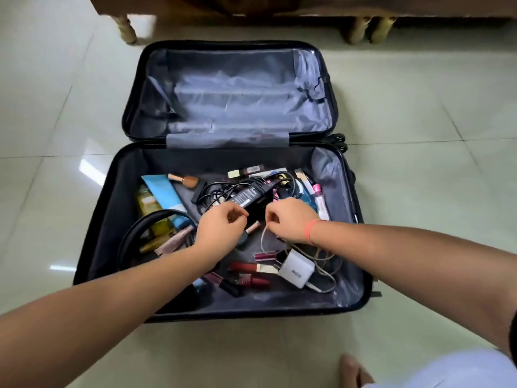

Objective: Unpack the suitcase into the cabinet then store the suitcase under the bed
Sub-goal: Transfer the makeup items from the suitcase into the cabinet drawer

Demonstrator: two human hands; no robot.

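Suitcase (112, 219): lies open flat on the tiled floor. The lid half, on the far side, holds nothing I can see; the near half is strewn with small things. The shell looks hard, and emptied it should be light enough to slide by its rim.
Black band (145, 222): a curved padded hoop at the left edge of the near half, lying over some tubes. It looks springy, so I'd lift it by the arch.
Yellow bottle (148, 204): lies beside the blue tube (165, 191). Both look smooth, perhaps slippery, and soft enough to dent, so take each round the middle.
Brush (184, 180): small and light, with soft bristles; pick it up by the handle.
Left hand (221, 228): over the middle of the near half, with fingers curled and thumb meeting forefinger. I cannot tell whether anything is between them.
Power brick (246, 196): just beyond both hands, black, wrapped in its own dark leads. Probably the heaviest piece here; grip the block itself, because the trailing leads will drag neighbours along.
Right hand (291, 219): close beside the left but not touching it. The fingers are curled and seem to pinch the pale cable (263, 242), which rises to them.
Lip tubes (251, 267): scattered near the front; hard, glossy and likely to roll.
White charger (296, 268): the pale cable runs back to it. It is rigid and light, and will follow if the limp cable is pulled.
Pink bottle (319, 197): lies against the right wall.
Bed (361, 29): wooden legs stand just past the lid, with open floor beneath.
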